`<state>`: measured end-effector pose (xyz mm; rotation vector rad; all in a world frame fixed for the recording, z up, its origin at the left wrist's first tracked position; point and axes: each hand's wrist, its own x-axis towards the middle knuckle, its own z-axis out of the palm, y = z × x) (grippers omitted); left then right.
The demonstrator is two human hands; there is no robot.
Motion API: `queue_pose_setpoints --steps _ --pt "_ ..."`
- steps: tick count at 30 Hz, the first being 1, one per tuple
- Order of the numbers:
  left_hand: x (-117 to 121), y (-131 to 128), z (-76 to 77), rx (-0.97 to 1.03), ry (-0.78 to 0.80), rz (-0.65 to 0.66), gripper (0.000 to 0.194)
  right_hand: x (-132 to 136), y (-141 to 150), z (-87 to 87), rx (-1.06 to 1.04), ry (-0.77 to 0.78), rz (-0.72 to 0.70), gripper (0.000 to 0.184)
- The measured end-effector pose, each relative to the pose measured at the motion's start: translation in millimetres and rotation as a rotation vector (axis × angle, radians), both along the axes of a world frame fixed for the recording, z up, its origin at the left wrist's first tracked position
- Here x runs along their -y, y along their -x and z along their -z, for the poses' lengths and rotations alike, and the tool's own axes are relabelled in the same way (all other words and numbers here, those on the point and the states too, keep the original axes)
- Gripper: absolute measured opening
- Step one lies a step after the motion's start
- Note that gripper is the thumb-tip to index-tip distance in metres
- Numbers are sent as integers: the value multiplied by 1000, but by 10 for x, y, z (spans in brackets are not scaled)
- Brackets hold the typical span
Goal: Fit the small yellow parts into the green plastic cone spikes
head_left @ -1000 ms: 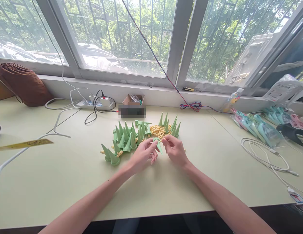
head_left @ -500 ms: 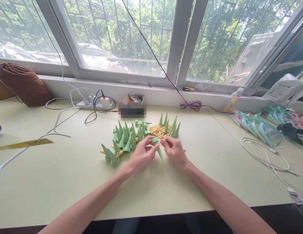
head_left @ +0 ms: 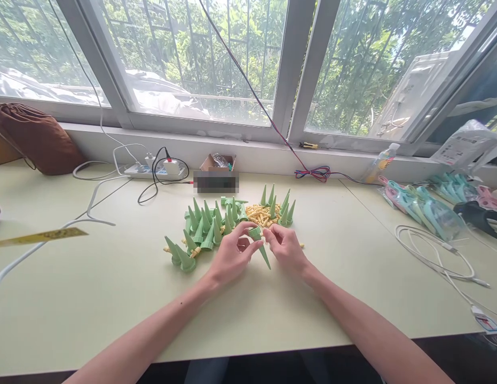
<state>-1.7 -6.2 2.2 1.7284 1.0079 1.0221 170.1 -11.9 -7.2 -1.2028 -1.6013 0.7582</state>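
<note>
A green plastic cone-shaped spike (head_left: 265, 257) with a ribbed collar hangs point down, tilted to the lower right. My left hand (head_left: 233, 255) grips its collar end between thumb and fingers. Beside the collar, the closed fingertips of my right hand (head_left: 289, 249) pinch a small tan plastic piece, mostly hidden by the fingers. Just beyond the hands lies a heap of tan plastic pieces (head_left: 259, 214). Several green spikes (head_left: 208, 236) stand or lie to the left, a few with tan pieces in their sides. More green spikes (head_left: 290, 212) stand right of the heap.
Behind the spikes are a blurred dark box (head_left: 216, 182) and an open cardboard box (head_left: 218, 162). A power strip (head_left: 152, 169) with cables sits back left, near a brown bag (head_left: 39, 140). White cable (head_left: 432, 256) and bagged pastel items (head_left: 430, 213) lie right.
The green spike has swung its tip down, showing more of its length below my fingers. My left fingers have shifted around its collar; my right hand stays pinched beside it.
</note>
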Motion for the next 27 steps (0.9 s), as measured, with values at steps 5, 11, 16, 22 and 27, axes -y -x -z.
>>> queue_pose_setpoints --steps 5,11,16,22,27 --pt "1 -7 11 -50 -96 -37 31 -2 -6 -1 -1 7 -14 43" --pt "1 -17 34 -112 -214 -73 27 0 -8 -10 -11 8 -26 42" --pt "8 -18 44 -139 -298 -89 23 7 -1 -27 -16 0 -25 44" --pt "10 -13 64 -181 -352 -129 27 13 1 -30 -16 -8 -21 44" --pt "9 -2 73 -199 -368 -134 28 17 -1 -38 -20 -11 -27 43"
